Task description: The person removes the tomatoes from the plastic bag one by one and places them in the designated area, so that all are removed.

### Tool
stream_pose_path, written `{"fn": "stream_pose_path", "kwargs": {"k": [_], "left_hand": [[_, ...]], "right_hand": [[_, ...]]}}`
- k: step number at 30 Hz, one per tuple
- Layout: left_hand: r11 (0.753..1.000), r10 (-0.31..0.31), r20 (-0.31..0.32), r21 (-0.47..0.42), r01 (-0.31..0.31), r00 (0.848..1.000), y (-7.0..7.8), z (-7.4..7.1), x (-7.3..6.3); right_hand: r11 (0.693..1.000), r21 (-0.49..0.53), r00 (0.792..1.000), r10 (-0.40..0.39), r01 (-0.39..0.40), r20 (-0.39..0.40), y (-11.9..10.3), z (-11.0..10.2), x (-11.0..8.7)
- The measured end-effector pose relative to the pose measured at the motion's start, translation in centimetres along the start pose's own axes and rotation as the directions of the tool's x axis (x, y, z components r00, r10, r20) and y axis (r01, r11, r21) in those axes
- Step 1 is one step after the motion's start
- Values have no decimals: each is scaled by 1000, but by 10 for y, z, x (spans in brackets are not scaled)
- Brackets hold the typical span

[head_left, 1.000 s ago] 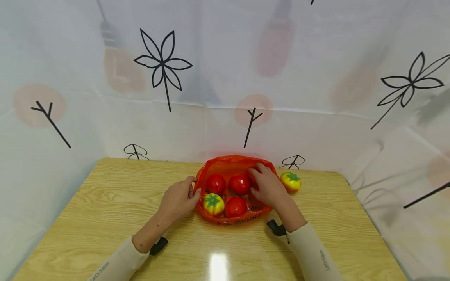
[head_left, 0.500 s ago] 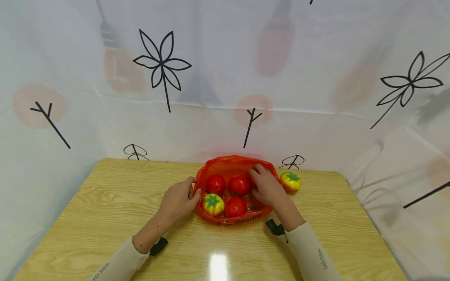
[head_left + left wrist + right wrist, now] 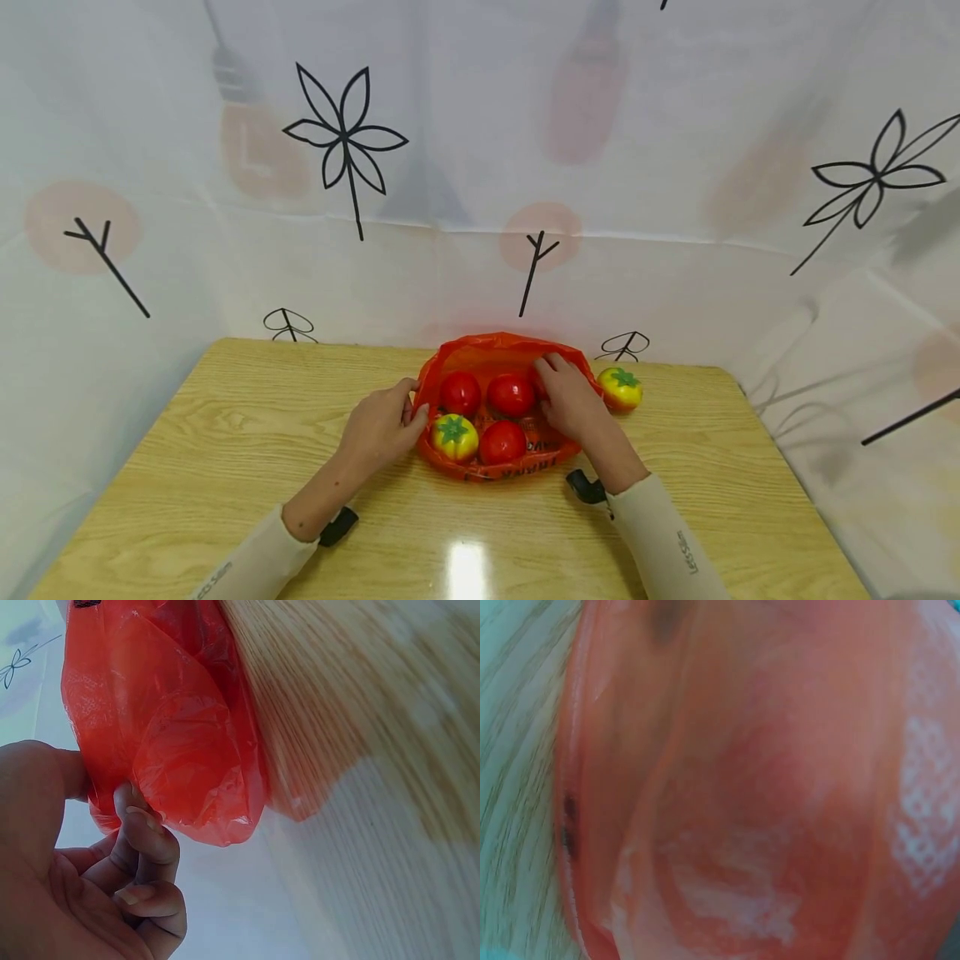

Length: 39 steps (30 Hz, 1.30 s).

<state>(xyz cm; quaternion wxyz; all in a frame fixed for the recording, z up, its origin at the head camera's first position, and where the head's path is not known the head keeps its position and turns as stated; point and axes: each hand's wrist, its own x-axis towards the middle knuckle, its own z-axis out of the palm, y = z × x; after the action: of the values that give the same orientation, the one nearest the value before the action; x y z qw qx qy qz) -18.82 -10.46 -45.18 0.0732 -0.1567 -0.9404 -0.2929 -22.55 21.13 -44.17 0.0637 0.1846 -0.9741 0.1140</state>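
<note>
Red bag (image 3: 480,357) open, twelve o'clock on the table (image 3: 262,400). Left hand (image 3: 377,423) pinches its nine o'clock rim; right hand (image 3: 572,402) inside at three, grip undeterminable. Visible inside: three red fruits (image 3: 504,442), one yellow fruit (image 3: 454,437). Outside, three o'clock: second yellow fruit (image 3: 620,389). Filling judged nearly complete

head view looks down, forward; close wrist views share bag (image 3: 165,712), right seemingly nearest

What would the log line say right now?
left hand: holds bag rim | right hand: reaches into bag, grip hidden | in bag: yellow fruit, red fruits | beside bag: another yellow fruit
</note>
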Motion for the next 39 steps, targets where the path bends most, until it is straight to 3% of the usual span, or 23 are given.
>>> {"fn": "stream_pose_path", "kwargs": {"k": [21,29,39], "left_hand": [[1000,-9,5,-4,9,1000,1,-1,-1],[1000,-6,5,-3,6,1000,0,-1,-1],[1000,-4,7,-10,4,1000,-1,-1,-1]], "right_hand": [[996,5,992,-86,87,-95,-6,-12,-11],[996,74,994,-46,53,-100,-8,-19,-19],[993,97,986,-58,74,-157,-15,-24,-25]]}}
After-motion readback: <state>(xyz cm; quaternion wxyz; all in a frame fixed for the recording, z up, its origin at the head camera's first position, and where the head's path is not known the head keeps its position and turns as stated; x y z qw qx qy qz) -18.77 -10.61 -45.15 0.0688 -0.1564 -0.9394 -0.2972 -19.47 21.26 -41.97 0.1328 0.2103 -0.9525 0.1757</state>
